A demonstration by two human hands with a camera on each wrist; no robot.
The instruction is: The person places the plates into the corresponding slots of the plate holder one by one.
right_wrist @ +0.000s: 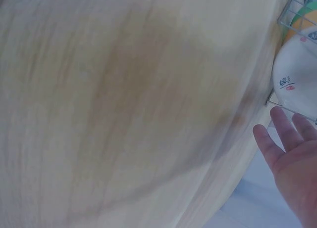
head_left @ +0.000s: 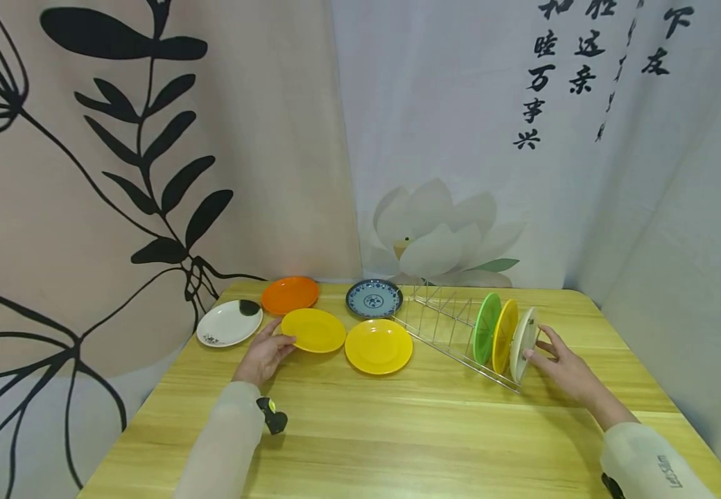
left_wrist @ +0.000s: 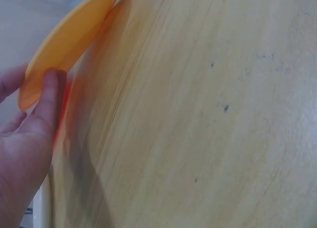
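Note:
My left hand (head_left: 267, 355) pinches the left edge of a yellow plate (head_left: 313, 330), thumb on one face and fingers on the other. In the left wrist view this plate (left_wrist: 69, 42) is raised at the held edge, above the wooden table. My right hand (head_left: 560, 365) is beside a white plate (head_left: 525, 345) standing in the right end of a wire dish rack (head_left: 441, 342). The right wrist view shows its fingers (right_wrist: 285, 131) extended and spread, with a gap to the white plate. Next to that plate, a green plate (head_left: 486, 328) and another yellow plate (head_left: 505, 336) stand upright.
A second flat yellow plate (head_left: 378, 346) lies right of the held one. Behind are an orange plate (head_left: 290, 295) and a blue patterned plate (head_left: 374, 299). A white plate with a black patch (head_left: 229, 324) lies at left. Curtains (head_left: 273, 173) hang behind the table (head_left: 360, 430).

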